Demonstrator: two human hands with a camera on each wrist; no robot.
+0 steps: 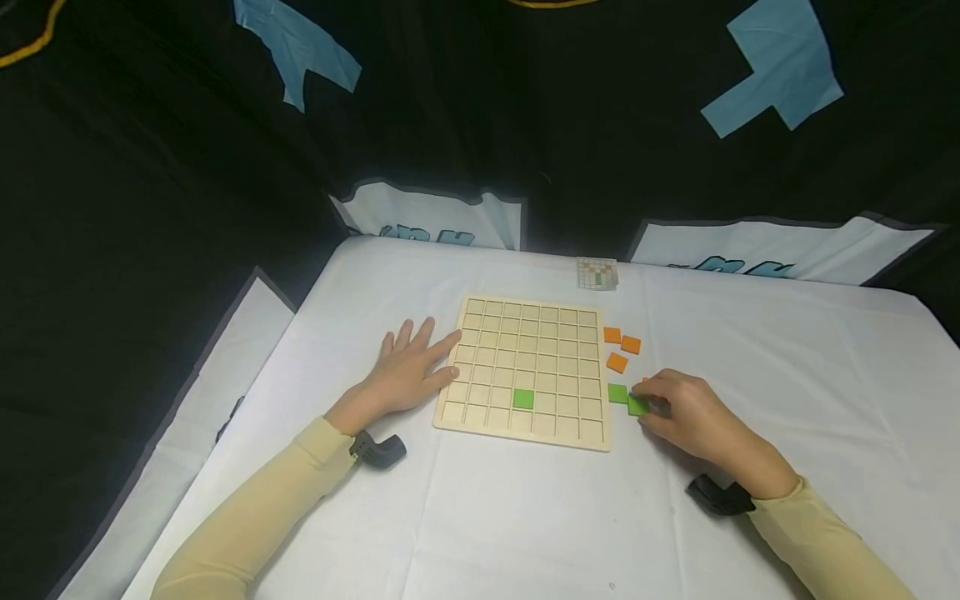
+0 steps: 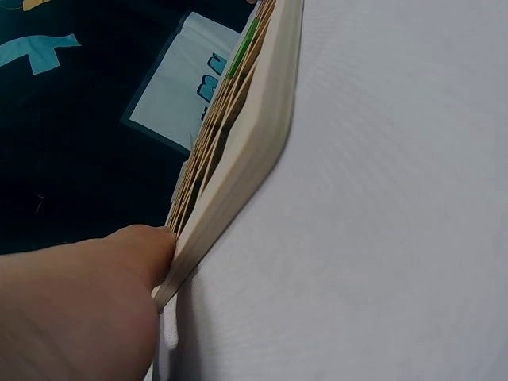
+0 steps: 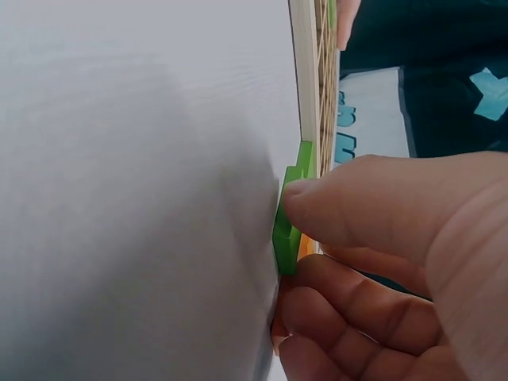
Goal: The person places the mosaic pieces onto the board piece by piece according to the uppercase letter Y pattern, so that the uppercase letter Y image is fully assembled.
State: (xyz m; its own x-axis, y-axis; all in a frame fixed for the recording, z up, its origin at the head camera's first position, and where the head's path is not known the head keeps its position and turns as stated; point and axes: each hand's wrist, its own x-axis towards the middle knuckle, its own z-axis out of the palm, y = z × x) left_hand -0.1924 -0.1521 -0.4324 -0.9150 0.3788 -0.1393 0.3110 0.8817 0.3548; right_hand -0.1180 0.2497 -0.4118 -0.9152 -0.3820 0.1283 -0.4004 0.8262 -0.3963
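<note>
A light wooden grid board (image 1: 555, 429) lies flat on the white cloth, with one green tile (image 1: 523, 399) in a cell of its lower half. My left hand (image 1: 402, 377) has its fingers spread, thumb and forefinger touching the board's left edge. Right of the board, my right hand (image 1: 686, 414) pinches a green square tile (image 3: 286, 234) between thumb and fingers, low at the cloth. Another green tile (image 1: 617, 393) lies between it and the board's right edge. An orange tile is mostly hidden behind the right hand's fingers.
Several loose orange tiles, one of them the upper tile (image 1: 612, 335), lie beside the board's right edge. A small printed grid card (image 1: 597, 273) sits behind the board. Dark cloth (image 1: 465, 100) hangs beyond the table's far edge.
</note>
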